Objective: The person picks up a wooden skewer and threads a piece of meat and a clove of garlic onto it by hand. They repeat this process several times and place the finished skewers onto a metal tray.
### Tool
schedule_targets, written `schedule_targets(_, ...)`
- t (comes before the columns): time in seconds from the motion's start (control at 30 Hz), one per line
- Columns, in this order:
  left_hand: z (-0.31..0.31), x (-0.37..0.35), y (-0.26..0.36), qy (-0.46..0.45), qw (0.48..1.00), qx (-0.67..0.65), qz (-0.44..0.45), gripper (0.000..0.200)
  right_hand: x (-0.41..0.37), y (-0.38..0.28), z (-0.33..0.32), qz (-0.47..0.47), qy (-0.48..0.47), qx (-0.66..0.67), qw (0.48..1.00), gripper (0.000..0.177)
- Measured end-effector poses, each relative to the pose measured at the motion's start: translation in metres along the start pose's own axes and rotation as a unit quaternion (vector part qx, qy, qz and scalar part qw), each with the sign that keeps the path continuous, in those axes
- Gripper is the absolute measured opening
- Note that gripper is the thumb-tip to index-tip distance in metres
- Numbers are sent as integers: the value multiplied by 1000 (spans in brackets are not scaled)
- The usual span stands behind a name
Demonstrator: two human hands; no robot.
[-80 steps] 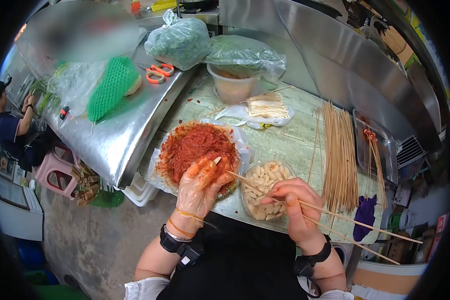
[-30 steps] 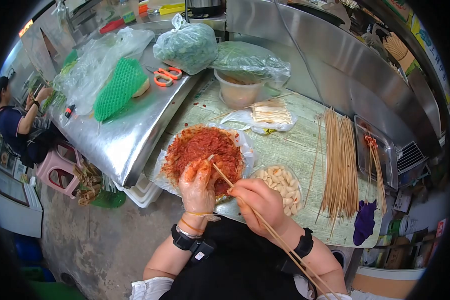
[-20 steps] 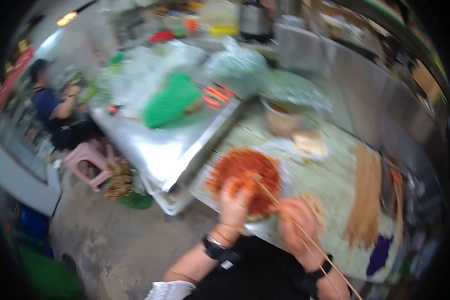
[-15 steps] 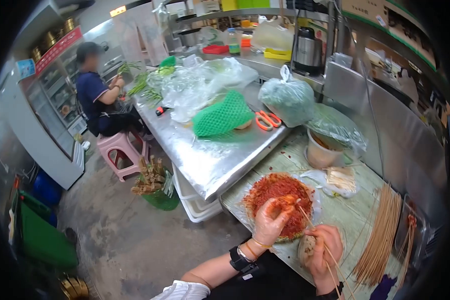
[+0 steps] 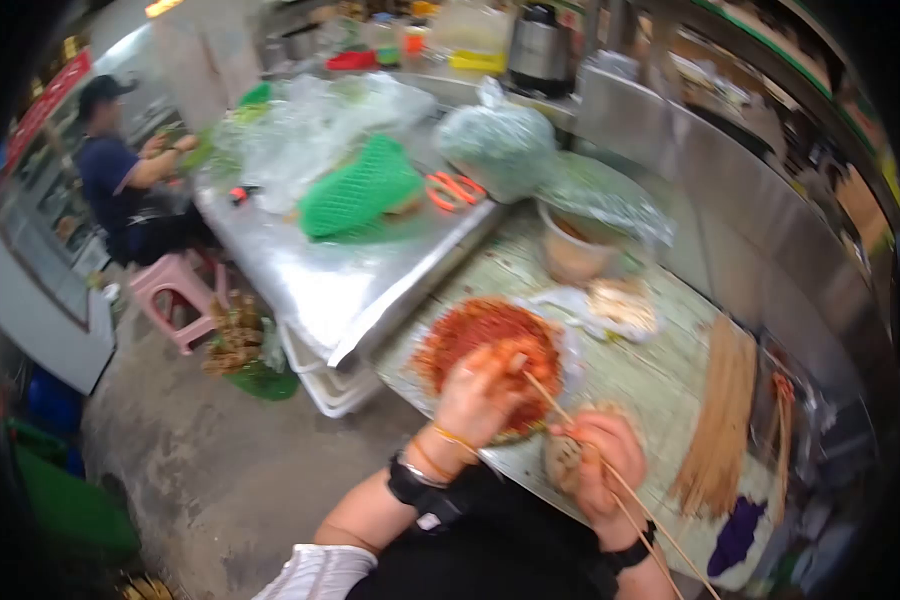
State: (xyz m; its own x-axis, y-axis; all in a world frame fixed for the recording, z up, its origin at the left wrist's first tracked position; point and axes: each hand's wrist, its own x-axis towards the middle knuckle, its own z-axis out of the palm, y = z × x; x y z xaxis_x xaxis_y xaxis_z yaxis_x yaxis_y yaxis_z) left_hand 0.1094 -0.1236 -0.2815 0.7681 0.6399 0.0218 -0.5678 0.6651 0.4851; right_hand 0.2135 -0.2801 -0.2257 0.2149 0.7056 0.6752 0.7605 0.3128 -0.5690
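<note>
My left hand point(image 5: 485, 390), fingers pinched and smeared red, is over a round heap of red shredded food point(image 5: 475, 330). A small pale piece point(image 5: 517, 362) shows at its fingertips, by the tip of a skewer; blur hides what it is. Thin wooden skewers point(image 5: 625, 485) lie in the closed fingers of my right hand point(image 5: 608, 455), pointing up toward the left hand. Partly behind the right hand is a pale speckled lump point(image 5: 562, 462). To the right, a large bundle of bare skewers point(image 5: 715, 420) rests on the greenish table.
A metal tray point(image 5: 770, 350) with red-tipped skewers point(image 5: 783, 395) stands far right, near a purple cloth point(image 5: 738, 540). Behind are a plastic tub point(image 5: 573, 252), pale sticks point(image 5: 620, 305), orange scissors point(image 5: 455, 190) and green netting point(image 5: 365, 195). A person point(image 5: 115, 170) sits on a pink stool point(image 5: 175, 290).
The camera view has swung, so the scene sits further left and higher, with blur. Both hands stay by the red heap, the skewers still in my right hand.
</note>
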Motion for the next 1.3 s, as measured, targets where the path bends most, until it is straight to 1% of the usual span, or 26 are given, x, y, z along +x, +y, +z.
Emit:
schedule_targets(0.03,-1,0,0,-9,1000,-18,-18,27,0,0,1,-4,-1,1,1000,15)
schedule_targets(0.07,0,-1,-1,16,998,-53,-33,27,0,1,3,-15,-3,8,1000,17)
schedule_targets(0.1,-1,-2,-2,43,995,-84,-44,28,-2,2,6,-4,-4,-4,1000,17)
schedule_targets(0.17,-7,0,-4,44,991,-117,-57,29,-5,5,12,-16,-5,19,1000,24)
schedule_targets(0.2,-7,1,-4,47,987,-142,-64,29,-5,7,12,-29,-19,13,999,32)
schedule_targets(0.27,-10,1,-3,39,980,-184,-72,30,-3,6,16,-25,-16,14,999,35)
schedule_targets(0.33,-16,1,-3,40,977,-192,-84,30,-2,7,21,-21,-15,14,1000,38)
schedule_targets(0.4,-16,0,-6,40,974,-200,-97,31,-2,12,26,-7,-44,-6,999,40)
schedule_targets(0.47,-14,-4,-6,-42,976,-180,-113,32,2,12,31,-4,-36,-17,999,40)
schedule_targets(0.5,-15,-5,-7,-41,976,-182,-112,32,2,11,32,-4,-26,-27,999,39)
schedule_targets(0.53,-17,-4,-6,-12,984,-150,-97,32,2,10,30,-4,-28,-27,999,39)
schedule_targets(0.57,-20,-3,-5,18,990,-119,-79,33,3,7,24,14,-57,-39,998,36)
schedule_targets(0.6,-24,-2,-4,19,990,-121,-76,33,4,4,17,31,-86,-51,994,34)
schedule_targets(0.63,-28,0,-2,31,988,-135,-71,34,5,2,10,28,-90,-50,994,34)
schedule_targets(0.7,-32,1,0,45,986,-149,-67,34,8,-3,-1,-14,-179,-82,980,29)
schedule_targets(0.83,-39,3,-4,17,980,-176,-89,35,15,-6,-4,-28,-179,-78,980,26)
schedule_targets(0.87,-40,3,-4,12,979,-183,-93,35,14,-4,-3,-39,-166,-87,981,24)
schedule_targets(1.1,-42,1,-4,16,975,-194,-110,34,8,4,2,-73,-123,-84,986,19)
schedule_targets(1.2,-43,2,-4,13,972,-205,-115,33,6,8,7,-69,-106,-78,989,19)
schedule_targets(1.3,-40,1,-4,36,975,-188,-109,31,4,13,16,-62,-97,-69,991,19)
